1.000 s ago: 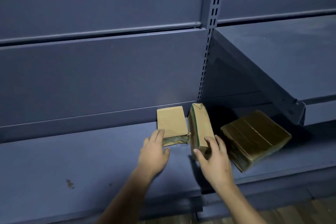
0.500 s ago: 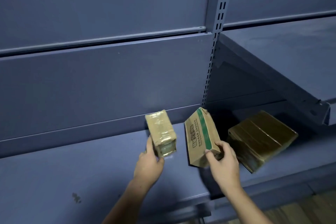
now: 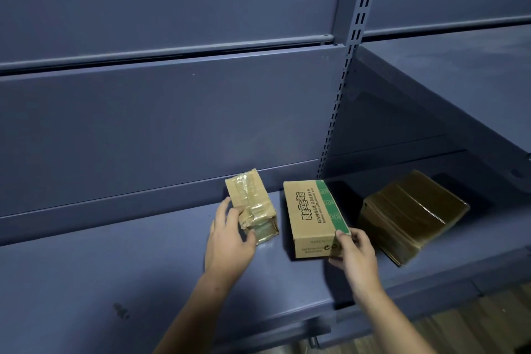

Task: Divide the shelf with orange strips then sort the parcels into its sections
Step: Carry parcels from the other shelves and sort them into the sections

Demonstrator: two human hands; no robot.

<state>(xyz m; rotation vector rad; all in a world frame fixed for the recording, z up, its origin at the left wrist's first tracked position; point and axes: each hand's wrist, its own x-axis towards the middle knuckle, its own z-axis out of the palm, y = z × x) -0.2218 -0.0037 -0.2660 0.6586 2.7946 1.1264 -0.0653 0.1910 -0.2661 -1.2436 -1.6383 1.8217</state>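
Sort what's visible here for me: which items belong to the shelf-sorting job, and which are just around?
Part of the job:
- small tape-wrapped brown parcel, gripped by the left hand
- printed cardboard box with a green stripe, held at its near corner by the right hand
- dark plastic-wrapped flat parcel, untouched
- blue metal shelf

Just around:
- slotted metal upright
- wooden floor

No orange strips are in view.

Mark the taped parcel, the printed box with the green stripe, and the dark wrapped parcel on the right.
taped parcel (image 3: pixel 249 195): head view, on its taped top face.
printed box (image 3: pixel 310 211): head view, on the printed top face.
dark wrapped parcel (image 3: pixel 413 210): head view, on its top face.
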